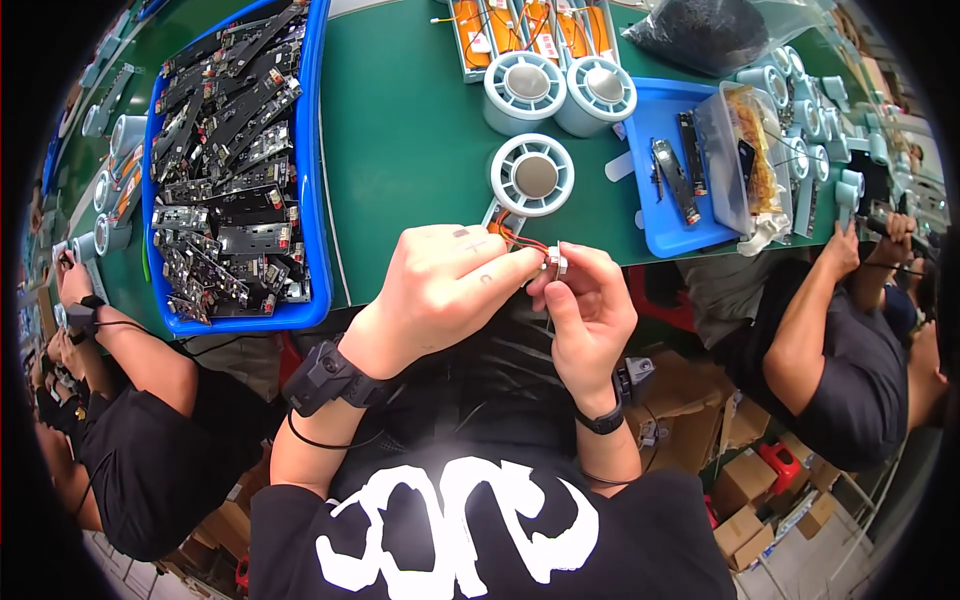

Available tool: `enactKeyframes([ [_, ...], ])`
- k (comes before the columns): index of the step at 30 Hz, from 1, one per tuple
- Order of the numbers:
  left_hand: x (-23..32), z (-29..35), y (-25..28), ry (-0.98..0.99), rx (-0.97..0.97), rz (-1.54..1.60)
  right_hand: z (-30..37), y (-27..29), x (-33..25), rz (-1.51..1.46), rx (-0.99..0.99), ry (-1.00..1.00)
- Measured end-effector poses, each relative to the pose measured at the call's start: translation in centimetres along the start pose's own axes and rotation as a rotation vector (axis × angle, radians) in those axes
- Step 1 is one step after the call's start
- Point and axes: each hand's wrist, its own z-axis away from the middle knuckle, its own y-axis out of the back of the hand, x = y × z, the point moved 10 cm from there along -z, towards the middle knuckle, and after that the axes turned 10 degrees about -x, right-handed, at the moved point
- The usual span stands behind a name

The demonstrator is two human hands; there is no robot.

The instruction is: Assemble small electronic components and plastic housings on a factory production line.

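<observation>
Just past the table's near edge, my two hands meet at a small white connector [559,262] with thin red and dark wires. My left hand [440,290] is closed, thumb and forefinger pinching the wires at the connector. Opposite it, the fingers of my right hand [592,315] are closed on a thin circuit board seen nearly edge-on, mostly hidden by the fingers. The wires lead back to a pale blue handheld fan [545,205] lying on the green table, its round head facing up with a grey centre disc. Its handle is partly behind my left hand.
A blue tray [322,200] heaped with black circuit boards stands left. Two more fan heads [524,82] and orange-filled housings lie beyond. To the right are a smaller blue tray [660,235], a clear plastic box [722,190] and a dark bag [695,35]. Co-workers sit on both sides.
</observation>
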Motion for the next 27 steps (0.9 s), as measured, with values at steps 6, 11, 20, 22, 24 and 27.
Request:
enactKeyframes([
  [6,0.9,-0.1,0.2,-0.031,-0.052,-0.164,-0.1,0.3,-0.3,0.053,-0.004,0.011],
  [11,1.2,-0.1,0.2,-0.037,-0.044,-0.204,0.2,0.9,-0.1,0.158,-0.006,0.037],
  [20,1.6,-0.6,-0.6,0.018,-0.134,-0.281,0.2,1.1,-1.9,0.422,-0.026,0.159],
  [22,1.6,-0.8,-0.7,0.021,-0.145,-0.289,0.0,1.0,-2.2,0.454,-0.025,0.155],
  [24,1.4,-0.9,-0.8,0.022,-0.153,-0.290,-0.1,1.0,-2.0,0.430,-0.024,0.103],
  [27,0.7,-0.9,-0.8,0.014,-0.135,-0.170,-0.5,1.2,-1.9,0.417,-0.039,0.045],
])
